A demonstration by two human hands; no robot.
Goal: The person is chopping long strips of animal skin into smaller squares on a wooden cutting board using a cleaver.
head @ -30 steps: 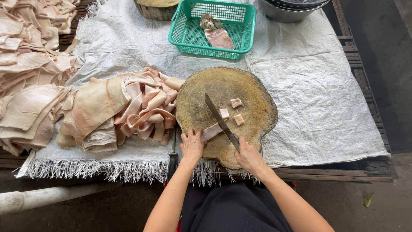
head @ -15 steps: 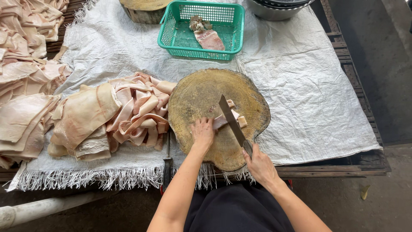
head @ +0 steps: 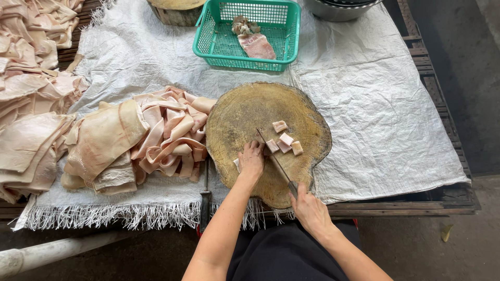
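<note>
- My right hand point(head: 311, 208) is closed around the handle of a knife point(head: 275, 161), the blade angled up and away from me across the chopping block point(head: 260, 112).
- My left hand point(head: 251, 160) lies palm down with the fingers curled, pressing on a pale strip of meat point(head: 237, 164) that peeks out at its near side; I judge it is pinned there to keep it from sliding under the blade, with the fingertips tucked back from the edge.
- The blade sits just beside that hand, its far end touching the cut pieces point(head: 285, 140), a small cluster of pinkish cubes on the block's right half, pushed aside so the cutting spot stays free.
- The block is a thick round slab of wood resting on a white woven sheet point(head: 375, 104) that covers the tabletop point(head: 416, 205).
- Just left of the block lies a heap of pale skin strips point(head: 166, 135), near enough for the left hand to reach.
- A second knife point(head: 204, 195) lies between the heap and the block, handle toward me.
- Beyond the block stands a green basket point(head: 213, 44) holding a few scraps.
</note>
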